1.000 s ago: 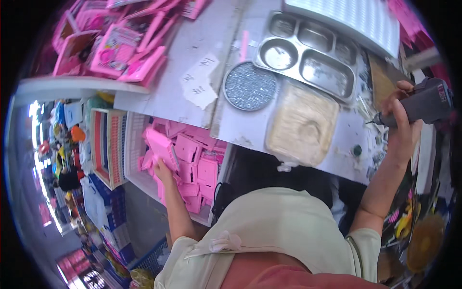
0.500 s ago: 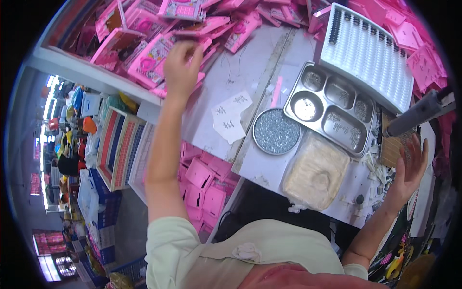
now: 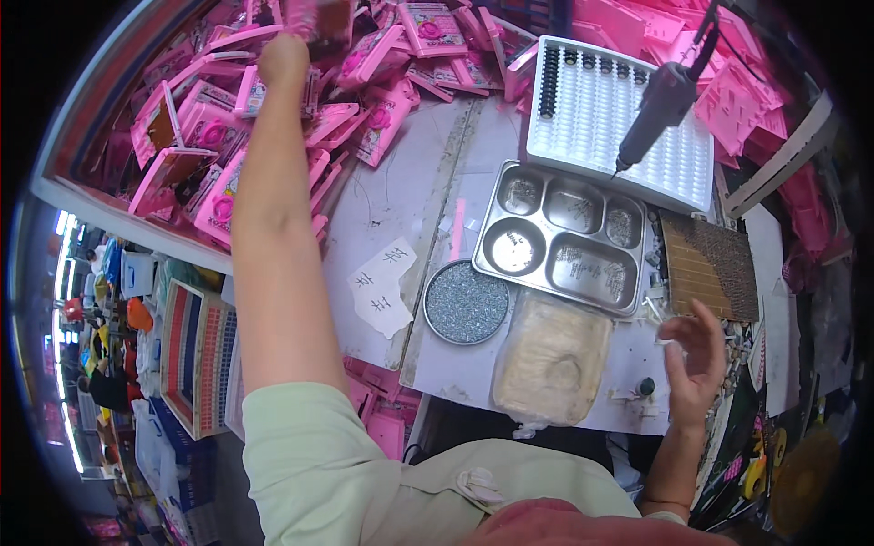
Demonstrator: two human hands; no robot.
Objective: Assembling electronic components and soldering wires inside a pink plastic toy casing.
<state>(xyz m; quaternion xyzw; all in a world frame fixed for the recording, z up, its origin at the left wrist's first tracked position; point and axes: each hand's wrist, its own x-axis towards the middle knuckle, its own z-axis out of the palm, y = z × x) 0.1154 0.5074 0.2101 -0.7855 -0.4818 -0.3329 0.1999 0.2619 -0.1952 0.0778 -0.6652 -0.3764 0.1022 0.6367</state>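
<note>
At the upper left of the frame, the left hand (image 3: 283, 62) reaches into a pile of pink toys (image 3: 387, 118), next to a blurred pink piece (image 3: 319, 23); its grip is unclear. The right hand (image 3: 695, 359) hovers at right, fingers loosely curled. A screwdriver (image 3: 657, 114) hangs at upper right above a white tray (image 3: 583, 136). Small metal parts (image 3: 466, 303) fill a round dish (image 3: 466, 344) near the centre.

The bright view bows toward black edges.
</note>
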